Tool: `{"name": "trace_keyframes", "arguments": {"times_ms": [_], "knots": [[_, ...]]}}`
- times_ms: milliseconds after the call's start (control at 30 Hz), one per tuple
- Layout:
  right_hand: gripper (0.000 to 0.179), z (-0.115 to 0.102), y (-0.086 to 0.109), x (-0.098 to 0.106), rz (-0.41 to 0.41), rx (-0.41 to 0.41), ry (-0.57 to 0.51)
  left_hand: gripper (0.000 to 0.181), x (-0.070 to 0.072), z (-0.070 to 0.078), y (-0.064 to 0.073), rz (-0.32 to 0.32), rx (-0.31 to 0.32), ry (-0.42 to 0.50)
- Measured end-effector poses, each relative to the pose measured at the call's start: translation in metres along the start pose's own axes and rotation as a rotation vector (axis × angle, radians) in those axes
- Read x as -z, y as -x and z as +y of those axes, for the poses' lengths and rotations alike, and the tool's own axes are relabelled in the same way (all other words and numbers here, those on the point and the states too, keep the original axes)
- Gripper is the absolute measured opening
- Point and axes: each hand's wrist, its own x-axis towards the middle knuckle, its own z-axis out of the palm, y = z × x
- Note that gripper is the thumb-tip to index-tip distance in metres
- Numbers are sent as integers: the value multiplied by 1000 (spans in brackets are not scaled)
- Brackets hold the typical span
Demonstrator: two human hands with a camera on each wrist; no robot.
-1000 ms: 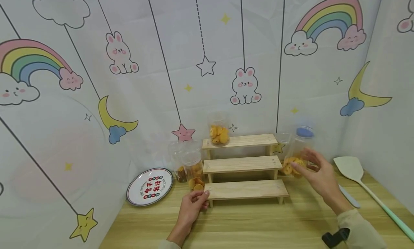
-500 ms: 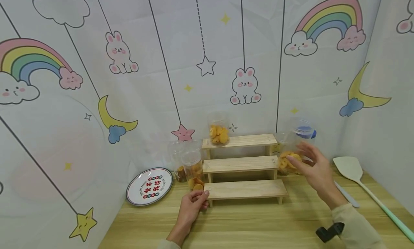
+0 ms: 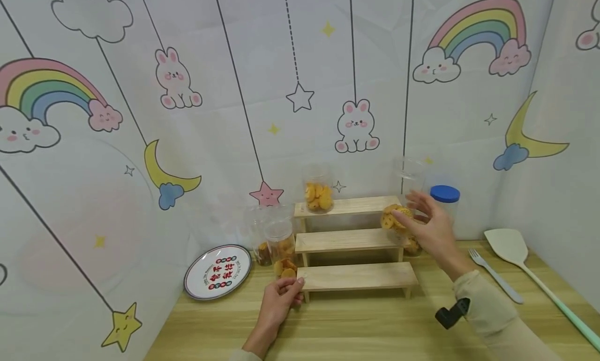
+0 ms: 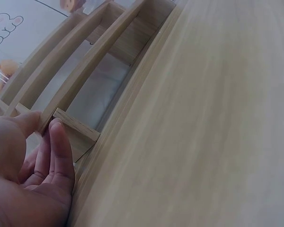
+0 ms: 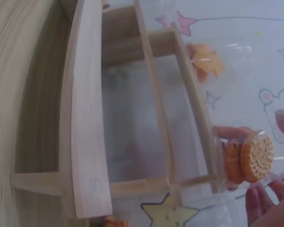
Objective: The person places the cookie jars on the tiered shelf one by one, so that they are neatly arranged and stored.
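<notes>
A clear jar of cookies (image 3: 395, 219) is in my right hand (image 3: 432, 231), raised at the right end of the wooden three-step rack (image 3: 356, 276). The right wrist view shows the cookies (image 5: 255, 158) through the clear wall, beside the rack's upper end; whether the jar touches a step is unclear. My left hand (image 3: 276, 305) pinches the front left corner of the lowest step, thumb above and fingers beneath, as the left wrist view shows with the hand (image 4: 33, 165) at the board's end. On the top step's left end stands another cookie jar (image 3: 319, 195).
Left of the rack stand clear jars with snacks (image 3: 280, 246). Behind my right hand are a blue-lidded jar (image 3: 444, 194) and a partly hidden jar (image 3: 412, 246). A plate (image 3: 217, 272) leans at left. A fork (image 3: 497, 277) and a spatula (image 3: 508, 246) lie at right.
My right hand has carried the cookie jar leftward and up, from beside the rack to its right end, uncovering the blue-lidded jar and fork. My left hand stays put.
</notes>
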Motion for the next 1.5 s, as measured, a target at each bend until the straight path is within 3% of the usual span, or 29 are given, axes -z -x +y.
{"name": "trace_keyframes", "arguments": {"times_ms": [200,833,1100,1333,1500], "knots": [[82,-8,-13,-24,-65,9,-2,41,2,-1,0,4,4,-1],[82,-23,-40,-67,-13,74,-54,42,1,0,-2,-2,19,12],[85,-21,-56,-89,-77,103,-20,41,2,1,-2,-4,7,19],[88,-9,-60,-102,-72,66,233,38,1,2,-1,-6,6,34],[87,-6,-57,-104,-50,71,273,37,1,2,-1,-16,2,47]]}}
